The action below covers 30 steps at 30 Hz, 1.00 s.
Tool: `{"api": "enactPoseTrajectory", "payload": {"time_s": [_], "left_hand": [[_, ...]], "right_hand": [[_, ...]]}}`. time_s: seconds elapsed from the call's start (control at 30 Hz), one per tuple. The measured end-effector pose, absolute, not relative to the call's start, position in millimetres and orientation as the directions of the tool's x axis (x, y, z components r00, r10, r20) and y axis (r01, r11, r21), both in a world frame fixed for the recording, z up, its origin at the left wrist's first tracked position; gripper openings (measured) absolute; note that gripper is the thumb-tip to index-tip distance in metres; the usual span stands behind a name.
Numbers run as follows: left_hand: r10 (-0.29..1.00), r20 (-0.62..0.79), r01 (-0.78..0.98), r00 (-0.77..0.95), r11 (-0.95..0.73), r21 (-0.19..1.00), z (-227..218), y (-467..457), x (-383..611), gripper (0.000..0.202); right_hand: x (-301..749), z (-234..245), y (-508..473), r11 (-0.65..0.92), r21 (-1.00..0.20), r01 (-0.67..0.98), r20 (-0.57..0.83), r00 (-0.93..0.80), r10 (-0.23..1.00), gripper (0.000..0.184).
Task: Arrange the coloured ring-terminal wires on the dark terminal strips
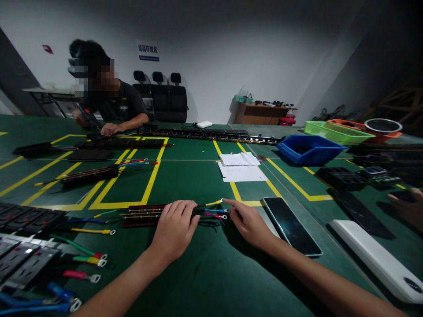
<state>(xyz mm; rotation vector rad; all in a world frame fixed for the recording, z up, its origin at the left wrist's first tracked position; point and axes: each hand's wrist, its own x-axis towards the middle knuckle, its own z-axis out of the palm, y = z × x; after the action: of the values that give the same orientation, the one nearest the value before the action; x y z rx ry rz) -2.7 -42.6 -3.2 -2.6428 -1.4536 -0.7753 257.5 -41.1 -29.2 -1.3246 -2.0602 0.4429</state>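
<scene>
Wall sign readable, rest mostly not

Upper left of frame, white wall sign (147, 47): "成品存放区" in dark characters. Blue strip (149, 58) below it: pale lettering, too small to read. Dark shirt (130, 103), upper left: chest lettering unclear. Red wall sign (47, 49), far upper left: illegible.

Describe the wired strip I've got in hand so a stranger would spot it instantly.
On the green table, find the yellow-taped rectangle left of the white papers. Just below it in the view lies a dark strip with bright lines along it. Unlike the other strips, it is under your left grip.
</scene>
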Motion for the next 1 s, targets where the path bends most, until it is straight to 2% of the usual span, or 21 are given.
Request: {"api": "enactPoseTrajectory", "payload": {"time_s": [0.5,0.67,0.9,1.0], "left_hand": [[0.788,0.430,0.800,0.441,-0.562,0.210,-4.3,-41.6,-2.8,0.027],[0.788,0.429,0.798,0.442,-0.564,0.213,-5.1,-41.1,-2.8,0.027],[0.794,0.417,0.798,0.443,-0.561,0.220,-4.4,-42.1,-2.9,0.027],[0.791,0.417,0.795,0.448,-0.565,0.219,-4.7,-42.4,-3.3,0.027]], "right_hand": [[256.8,-27.0,-41.3,0.429,-0.596,0.679,0.327,-0.283,0.902,0.037],[257.9,-26.1,-42.5,0.502,-0.586,0.636,0.388,-0.323,0.863,0.045],[256.4,-30.1,-41.6,0.465,-0.518,0.717,0.385,-0.290,0.876,0.039],[257.1,-30.6,-44.2,0.423,-0.498,0.757,0.392,-0.239,0.889,0.041]]}}
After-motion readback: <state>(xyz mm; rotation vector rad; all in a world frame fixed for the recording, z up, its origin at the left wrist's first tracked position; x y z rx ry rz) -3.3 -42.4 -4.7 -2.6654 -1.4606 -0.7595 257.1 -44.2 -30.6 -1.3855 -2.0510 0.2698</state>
